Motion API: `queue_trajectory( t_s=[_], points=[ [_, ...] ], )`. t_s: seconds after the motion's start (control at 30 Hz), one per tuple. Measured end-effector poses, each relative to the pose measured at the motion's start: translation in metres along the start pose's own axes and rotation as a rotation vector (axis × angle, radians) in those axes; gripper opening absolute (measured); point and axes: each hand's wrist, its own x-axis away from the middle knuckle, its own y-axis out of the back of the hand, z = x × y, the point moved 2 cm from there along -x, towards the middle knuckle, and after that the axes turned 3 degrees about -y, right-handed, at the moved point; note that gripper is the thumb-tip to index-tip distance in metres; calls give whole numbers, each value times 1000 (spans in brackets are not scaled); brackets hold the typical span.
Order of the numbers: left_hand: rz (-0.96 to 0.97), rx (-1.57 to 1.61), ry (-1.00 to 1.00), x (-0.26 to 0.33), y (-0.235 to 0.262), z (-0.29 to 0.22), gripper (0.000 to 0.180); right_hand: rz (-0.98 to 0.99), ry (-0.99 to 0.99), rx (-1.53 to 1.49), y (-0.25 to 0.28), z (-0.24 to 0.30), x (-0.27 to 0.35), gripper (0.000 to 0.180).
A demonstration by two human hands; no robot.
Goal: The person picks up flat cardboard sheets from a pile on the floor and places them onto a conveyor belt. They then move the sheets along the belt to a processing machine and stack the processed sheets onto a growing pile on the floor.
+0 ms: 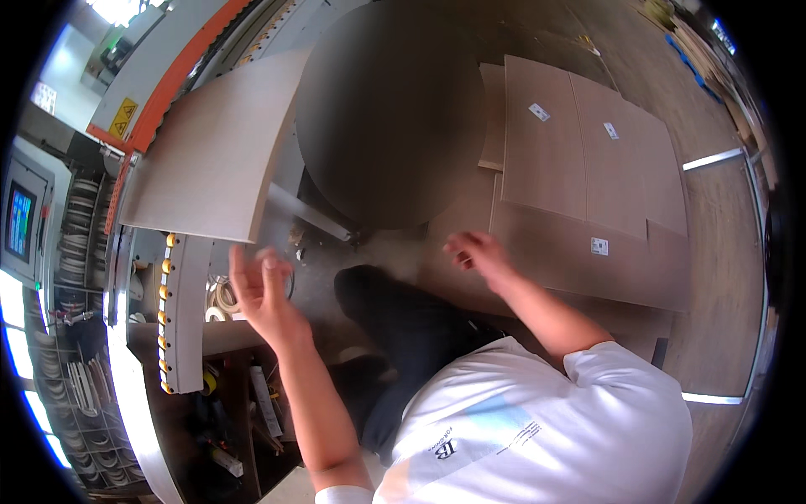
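A pale wood-grain panel [222,143] lies on the machine at the left, its near corner sticking out toward me. Just below that corner is my left hand [267,294], palm turned up and fingers apart, with nothing in it. Whether a fingertip touches the panel's edge, I cannot tell. My right hand [478,254] hangs in the air beside the flat stack of brown panels [579,193], its fingers loosely bent and apart, holding nothing visible. Small white labels stick to several of the stacked panels. A dark blurred disc hides the area beyond my hands.
An edge-banding machine with an orange-trimmed beam [155,109] and a roller rail [186,319] runs along the left. Beside it are a control screen [20,220] and racked rolls of edge strip [80,210]. An open shelf [243,403] with tools stands below. A metal frame [760,277] is at the right.
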Motion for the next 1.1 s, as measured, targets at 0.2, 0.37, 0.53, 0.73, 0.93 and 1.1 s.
queue_trajectory(
  t_s=[0.2, 0.37, 0.53, 0.73, 0.93, 1.1],
  points=[
    [124, -122, 459, 80, 30, 103, 27, -578, 459, 389, 134, -17, -30, 29],
    [152, -256, 618, 158, 102, 187, 21, -774, 587, 1271, 164, 41, -21, 37],
    [350, -592, 661, 216, 162, 245, 14, -774, 587, 1521, 170, 19, -41, 47],
    [454, -554, 623, 215, 133, 232, 20, -687, 549, 1549, 152, 6, -16, 49],
    [353, -454, 758, 221, 142, 248, 33, -609, 458, 1462, 136, -10, 11, 36],
    [465, -654, 586, 226, 158, 268, 23, -540, 652, 1413, 136, 14, 15, 32]
  ],
)
